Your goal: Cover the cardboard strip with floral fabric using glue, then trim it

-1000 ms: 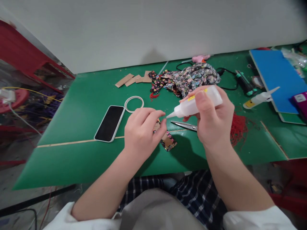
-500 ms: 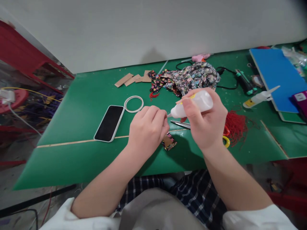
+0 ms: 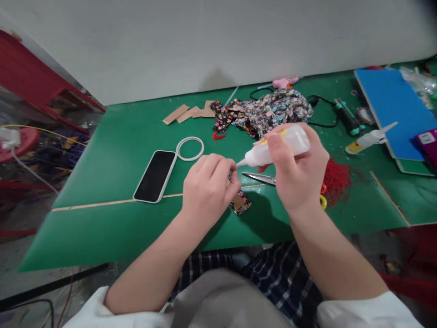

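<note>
1. Step in hand: by its look, dispensing from the yellow-labelled squeeze bottle [image 3: 262, 155] at the left fingertips. The nozzle [image 3: 241, 162] pointed leftward and slightly down, its tip at the left index fingertip; contact could not be confirmed.
2. Next move: judged from this pose, it called for a steady nozzle, light squeeze pressure and fingertips held clear of the outlet.
3. Right hand [image 3: 300, 175]: the fingers were wrapped closed around the bottle body, with the thumb laid along its near side. The right forearm [image 3: 337, 255] rose from the lower right, angled inward.
4. Left hand [image 3: 209, 187]: the back faced up, the fingers were curled, and the thumb and index finger were almost together. Whether they gripped the work could not be told. The left forearm [image 3: 146, 269] reached in from the lower left.
5. Work location: the floral-edged cardboard strip [image 3: 241, 203] showed just below the left fingertips, its upper part hidden by that hand.
6. Surrounding items: the scissors [image 3: 259, 177] lay between the two hands' fingers, on the green tabletop [image 3: 102, 228]; the smartphone [image 3: 155, 176] lay left of the left fingers.
</note>
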Demonstrator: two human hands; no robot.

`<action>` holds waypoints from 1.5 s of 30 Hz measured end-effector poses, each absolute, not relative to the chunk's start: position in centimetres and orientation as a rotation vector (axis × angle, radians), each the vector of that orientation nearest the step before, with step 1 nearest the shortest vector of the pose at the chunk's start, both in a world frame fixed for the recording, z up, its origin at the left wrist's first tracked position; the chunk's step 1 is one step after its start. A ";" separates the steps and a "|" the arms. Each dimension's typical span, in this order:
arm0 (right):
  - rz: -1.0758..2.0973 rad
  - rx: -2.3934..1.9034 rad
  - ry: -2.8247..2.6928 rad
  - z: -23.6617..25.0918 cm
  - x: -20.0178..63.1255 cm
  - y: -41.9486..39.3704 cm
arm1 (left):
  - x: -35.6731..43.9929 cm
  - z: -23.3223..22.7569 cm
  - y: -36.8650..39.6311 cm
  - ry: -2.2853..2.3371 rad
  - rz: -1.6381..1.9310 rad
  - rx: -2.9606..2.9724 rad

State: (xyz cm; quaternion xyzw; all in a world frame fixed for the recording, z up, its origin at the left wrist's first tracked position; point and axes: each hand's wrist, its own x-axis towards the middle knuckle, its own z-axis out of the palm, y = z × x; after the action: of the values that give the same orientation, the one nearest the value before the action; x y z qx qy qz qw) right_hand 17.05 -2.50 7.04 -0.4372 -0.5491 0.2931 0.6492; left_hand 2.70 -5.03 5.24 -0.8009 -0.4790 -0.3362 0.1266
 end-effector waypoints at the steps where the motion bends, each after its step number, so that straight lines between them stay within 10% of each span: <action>1: 0.666 -0.997 -1.244 7.1 17.1 -2.5 | 2.7 5.2 -5.1 -1.402 -1.004 -2.333; 15: 0.780 -0.937 -1.131 6.9 17.1 -2.5 | 4.0 4.3 -6.8 -1.832 -1.606 -2.315; 25: 0.734 -0.852 -1.140 7.2 17.0 -2.9 | 4.6 5.1 -5.9 -2.696 -3.097 -1.768; 45: 0.618 -0.865 -1.208 6.8 17.0 -2.7 | 5.5 5.5 -5.7 -2.660 -3.599 -1.283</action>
State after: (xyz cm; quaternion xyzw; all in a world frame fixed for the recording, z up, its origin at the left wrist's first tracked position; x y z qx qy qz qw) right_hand 17.02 -2.74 6.78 -0.3875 -0.5408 0.2767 0.6934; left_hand 5.50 -5.75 5.47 -0.2004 -0.4154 -0.5619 -0.6867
